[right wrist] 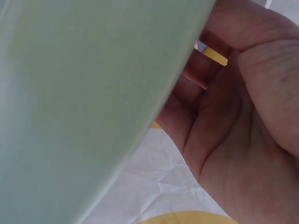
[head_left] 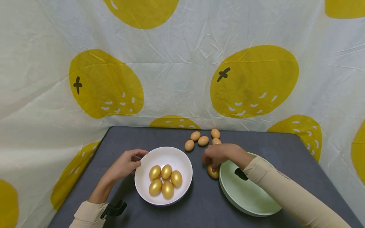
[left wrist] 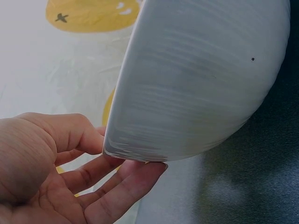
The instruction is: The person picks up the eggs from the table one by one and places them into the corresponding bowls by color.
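Note:
My left hand (head_left: 129, 163) holds the rim of a white bowl (head_left: 182, 161) at its left side, thumb outside near the edge. In the left wrist view its fingertips (left wrist: 154, 172) touch the bowl's outer wall (left wrist: 201, 84). Several shiny golden eggs (head_left: 168, 190) lie inside that bowl. My right hand (head_left: 218, 154) reaches down over a golden egg (head_left: 211, 173) beside the green bowl (head_left: 251, 193), its thumb overlapping the egg. In the right wrist view, the green bowl (right wrist: 93, 93) hides the fingertips, so I cannot tell whether they pinch the egg.
Several brown eggs (head_left: 203, 141) lie on the dark tabletop (head_left: 137, 137) toward the back, beyond the right hand. The green bowl stands under the right forearm. A cloth with yellow fruit shapes (head_left: 176, 82) hangs behind the table.

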Action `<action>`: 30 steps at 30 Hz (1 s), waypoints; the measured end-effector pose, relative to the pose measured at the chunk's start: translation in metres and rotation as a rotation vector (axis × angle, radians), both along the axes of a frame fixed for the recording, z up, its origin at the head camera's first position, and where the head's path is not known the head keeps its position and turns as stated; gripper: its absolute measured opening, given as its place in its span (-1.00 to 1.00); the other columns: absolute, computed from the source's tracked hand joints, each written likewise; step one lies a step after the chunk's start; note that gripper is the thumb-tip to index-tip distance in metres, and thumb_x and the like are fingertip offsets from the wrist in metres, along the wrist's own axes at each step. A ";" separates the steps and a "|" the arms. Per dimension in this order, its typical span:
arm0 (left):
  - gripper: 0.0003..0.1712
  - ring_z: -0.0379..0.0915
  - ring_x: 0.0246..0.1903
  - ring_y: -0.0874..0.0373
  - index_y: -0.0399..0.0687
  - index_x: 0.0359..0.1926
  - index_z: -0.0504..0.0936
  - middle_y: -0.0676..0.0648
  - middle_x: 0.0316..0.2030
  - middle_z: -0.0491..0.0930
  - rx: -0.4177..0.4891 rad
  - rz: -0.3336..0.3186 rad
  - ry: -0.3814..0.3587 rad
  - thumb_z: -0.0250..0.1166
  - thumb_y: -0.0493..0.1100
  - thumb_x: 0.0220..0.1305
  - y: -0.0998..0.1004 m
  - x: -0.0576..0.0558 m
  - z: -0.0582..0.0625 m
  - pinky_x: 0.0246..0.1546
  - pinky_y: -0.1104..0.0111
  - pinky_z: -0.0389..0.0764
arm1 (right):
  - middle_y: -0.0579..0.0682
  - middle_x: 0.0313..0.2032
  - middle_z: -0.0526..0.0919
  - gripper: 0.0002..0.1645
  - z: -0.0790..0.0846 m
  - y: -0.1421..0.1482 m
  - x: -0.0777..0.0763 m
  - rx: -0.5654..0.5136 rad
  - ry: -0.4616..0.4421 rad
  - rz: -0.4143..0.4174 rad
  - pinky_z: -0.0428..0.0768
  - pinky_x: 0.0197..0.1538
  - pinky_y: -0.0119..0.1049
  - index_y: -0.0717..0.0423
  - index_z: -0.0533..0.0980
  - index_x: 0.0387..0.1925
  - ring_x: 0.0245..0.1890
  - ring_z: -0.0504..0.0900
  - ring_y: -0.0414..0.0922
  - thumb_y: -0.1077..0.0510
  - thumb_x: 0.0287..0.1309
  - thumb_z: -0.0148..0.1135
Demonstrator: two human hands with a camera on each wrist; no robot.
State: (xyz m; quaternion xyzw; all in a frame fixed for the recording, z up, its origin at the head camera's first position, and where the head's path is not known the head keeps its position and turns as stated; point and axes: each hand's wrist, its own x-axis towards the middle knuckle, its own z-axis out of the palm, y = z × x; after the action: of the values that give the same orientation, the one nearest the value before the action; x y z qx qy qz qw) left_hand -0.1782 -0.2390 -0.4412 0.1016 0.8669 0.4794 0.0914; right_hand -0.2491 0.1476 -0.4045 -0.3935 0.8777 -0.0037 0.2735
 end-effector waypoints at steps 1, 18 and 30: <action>-0.53 0.62 -0.12 -0.01 -0.14 0.24 0.58 -0.21 0.03 0.64 0.002 -0.001 0.001 0.17 -0.39 0.33 0.000 0.000 0.000 -0.40 0.18 0.73 | -0.21 -0.23 0.67 -0.55 -0.001 -0.001 0.001 0.006 -0.003 -0.008 0.59 -0.10 -0.32 0.00 0.67 -0.03 -0.24 0.57 -0.30 0.13 0.00 0.59; -0.53 0.62 -0.12 -0.03 -0.15 0.25 0.58 -0.23 0.04 0.63 -0.003 0.000 0.006 0.15 -0.40 0.34 0.001 0.001 0.001 -0.40 0.17 0.73 | -0.30 -0.26 0.63 -0.61 -0.006 -0.009 0.006 0.101 0.042 -0.048 0.59 -0.12 -0.28 -0.18 0.68 -0.14 -0.24 0.55 -0.29 -0.04 -0.06 0.62; -0.53 0.62 -0.13 -0.03 -0.15 0.25 0.58 -0.23 0.03 0.63 -0.007 0.000 0.001 0.16 -0.40 0.34 0.001 0.000 0.002 -0.39 0.14 0.73 | -0.28 -0.27 0.65 -0.56 -0.005 -0.006 0.001 -0.074 -0.043 0.023 0.56 -0.14 -0.37 -0.05 0.69 -0.13 -0.26 0.53 -0.31 0.36 -0.10 0.47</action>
State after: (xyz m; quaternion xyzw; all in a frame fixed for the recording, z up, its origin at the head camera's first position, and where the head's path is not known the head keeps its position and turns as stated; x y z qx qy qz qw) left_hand -0.1780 -0.2381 -0.4389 0.1016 0.8686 0.4763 0.0913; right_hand -0.2478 0.1420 -0.4092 -0.4134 0.8663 -0.0413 0.2774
